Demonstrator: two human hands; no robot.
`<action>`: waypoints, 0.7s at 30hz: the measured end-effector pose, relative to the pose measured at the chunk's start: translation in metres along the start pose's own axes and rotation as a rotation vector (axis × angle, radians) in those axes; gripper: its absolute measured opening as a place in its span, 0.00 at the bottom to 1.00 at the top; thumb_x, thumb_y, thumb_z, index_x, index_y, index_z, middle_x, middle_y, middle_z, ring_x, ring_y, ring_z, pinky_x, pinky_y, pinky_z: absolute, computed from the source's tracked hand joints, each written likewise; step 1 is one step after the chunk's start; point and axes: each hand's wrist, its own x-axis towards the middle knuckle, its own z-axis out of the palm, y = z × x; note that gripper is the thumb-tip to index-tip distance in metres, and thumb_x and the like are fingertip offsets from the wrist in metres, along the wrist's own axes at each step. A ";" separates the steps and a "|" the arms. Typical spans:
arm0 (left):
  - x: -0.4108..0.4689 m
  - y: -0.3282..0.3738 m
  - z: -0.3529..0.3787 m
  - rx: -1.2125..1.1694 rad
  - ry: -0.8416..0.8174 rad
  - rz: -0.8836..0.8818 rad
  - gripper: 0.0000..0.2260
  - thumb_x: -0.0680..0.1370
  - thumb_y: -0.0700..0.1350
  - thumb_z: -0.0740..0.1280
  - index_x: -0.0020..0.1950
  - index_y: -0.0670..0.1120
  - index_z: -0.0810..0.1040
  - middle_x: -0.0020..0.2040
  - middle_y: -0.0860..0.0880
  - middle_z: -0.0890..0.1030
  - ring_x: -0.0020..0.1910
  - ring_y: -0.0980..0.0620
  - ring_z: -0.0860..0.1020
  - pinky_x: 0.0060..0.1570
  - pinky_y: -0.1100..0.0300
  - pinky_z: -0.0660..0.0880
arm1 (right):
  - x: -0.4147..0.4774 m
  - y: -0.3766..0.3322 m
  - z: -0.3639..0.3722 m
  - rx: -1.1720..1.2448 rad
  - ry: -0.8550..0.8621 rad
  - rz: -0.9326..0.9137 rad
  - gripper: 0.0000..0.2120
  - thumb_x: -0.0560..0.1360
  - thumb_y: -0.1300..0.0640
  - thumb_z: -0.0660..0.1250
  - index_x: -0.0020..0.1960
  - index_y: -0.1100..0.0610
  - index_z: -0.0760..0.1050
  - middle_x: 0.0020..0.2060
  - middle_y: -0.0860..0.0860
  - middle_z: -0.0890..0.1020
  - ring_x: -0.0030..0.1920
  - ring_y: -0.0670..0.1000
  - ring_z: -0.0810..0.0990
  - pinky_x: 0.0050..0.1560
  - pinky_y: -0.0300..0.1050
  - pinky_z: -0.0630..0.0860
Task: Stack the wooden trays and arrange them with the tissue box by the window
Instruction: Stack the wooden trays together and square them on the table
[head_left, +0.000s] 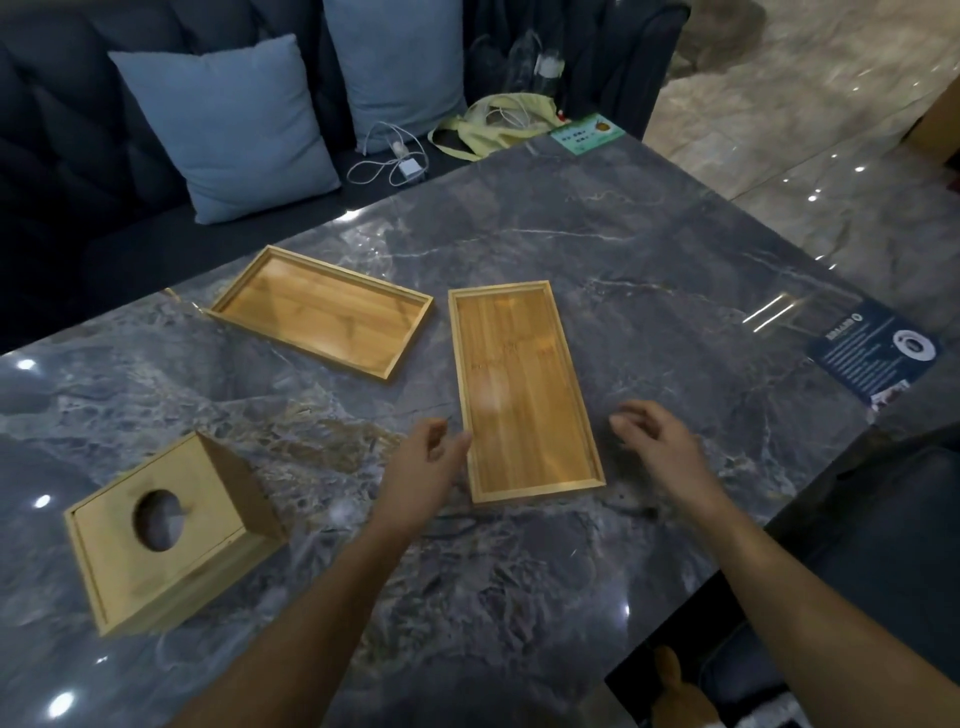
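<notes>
We have two wooden trays on the grey table (623, 249). The near tray (524, 389) lies flat between our hands, with its long sides running near to far. The far tray (322, 309) lies flat to the left and farther off, turned at a slant. The two trays are apart and not stacked yet. The box (166, 530) sits near us on the left, well apart from both trays, with its round hole facing up.

Our left hand (426, 460) is open, with fingers loosely curled. Its fingertips are right at the left rim of the near tray, maybe just touching; we cannot tell for sure. Our right hand (660, 441) is open too, and it is near the right rim but not on it. Neither hand holds anything.

We think the trays are light and stiff. They look thin, with low rims, so they should not bend. The wood looks smooth and shiny, and the table is shiny too, so a tray may slide if we push it. The best place to hold looks like the two long rims, one hand on each side, thumbs on top and fingers tucked under the edge. Then we can lift the tray flat and set it on the far one.

The box looks hard and bigger, so two hands on its sides should work. We do not see a window here.
</notes>
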 end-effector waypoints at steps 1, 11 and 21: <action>0.006 0.004 0.003 -0.086 -0.009 -0.064 0.23 0.75 0.58 0.62 0.64 0.45 0.71 0.60 0.43 0.78 0.55 0.47 0.78 0.51 0.51 0.77 | 0.006 -0.005 0.006 0.112 -0.029 0.074 0.18 0.75 0.56 0.66 0.63 0.61 0.71 0.56 0.56 0.78 0.56 0.54 0.77 0.59 0.48 0.72; 0.018 0.029 0.041 -0.465 -0.014 -0.265 0.22 0.78 0.57 0.57 0.70 0.51 0.64 0.65 0.49 0.74 0.61 0.49 0.73 0.62 0.46 0.71 | 0.019 -0.015 0.052 0.200 -0.074 0.103 0.14 0.77 0.51 0.62 0.62 0.50 0.72 0.50 0.43 0.78 0.45 0.34 0.75 0.35 0.24 0.72; 0.055 0.022 -0.009 -0.421 0.228 -0.315 0.09 0.77 0.49 0.63 0.52 0.47 0.77 0.42 0.50 0.81 0.38 0.54 0.78 0.37 0.58 0.74 | 0.076 -0.071 0.060 -0.361 0.137 -0.082 0.11 0.77 0.58 0.61 0.54 0.63 0.75 0.51 0.61 0.81 0.51 0.60 0.78 0.51 0.52 0.73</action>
